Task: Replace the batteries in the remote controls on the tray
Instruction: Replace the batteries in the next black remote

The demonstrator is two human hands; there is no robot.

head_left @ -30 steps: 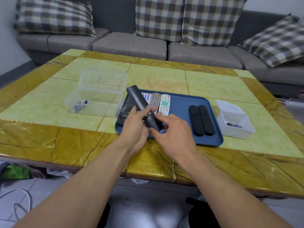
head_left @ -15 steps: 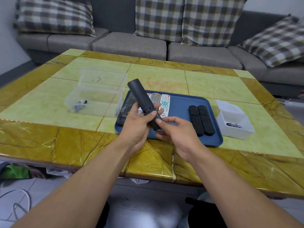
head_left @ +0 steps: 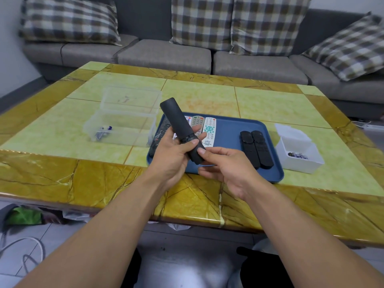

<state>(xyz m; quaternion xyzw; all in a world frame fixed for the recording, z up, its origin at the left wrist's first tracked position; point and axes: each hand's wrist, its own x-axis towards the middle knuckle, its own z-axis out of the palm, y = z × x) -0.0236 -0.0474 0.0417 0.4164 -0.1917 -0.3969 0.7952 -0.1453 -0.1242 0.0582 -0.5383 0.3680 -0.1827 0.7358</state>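
Note:
My left hand [head_left: 173, 154] grips a long black remote [head_left: 177, 121], back side up and tilted away to the left, above the near left corner of the blue tray [head_left: 230, 129]. My right hand [head_left: 226, 165] pinches the remote's near end, where the battery cover [head_left: 196, 153] sits slid slightly back with a narrow gap showing. On the tray lie white and grey remotes [head_left: 208, 129], a dark remote [head_left: 160, 138] partly hidden by my left hand, and two black remotes [head_left: 256, 148] side by side.
A clear plastic box [head_left: 124, 117] holding a few batteries [head_left: 102, 130] stands left of the tray. A small white box [head_left: 299, 150] with batteries [head_left: 298, 155] stands right of it. All rest on a green and yellow marble table [head_left: 207, 94]; a grey sofa [head_left: 166, 53] is behind.
The remote has been raised and tipped more upright. My right hand moved from over its near end to below it, and the cover has slid back a little.

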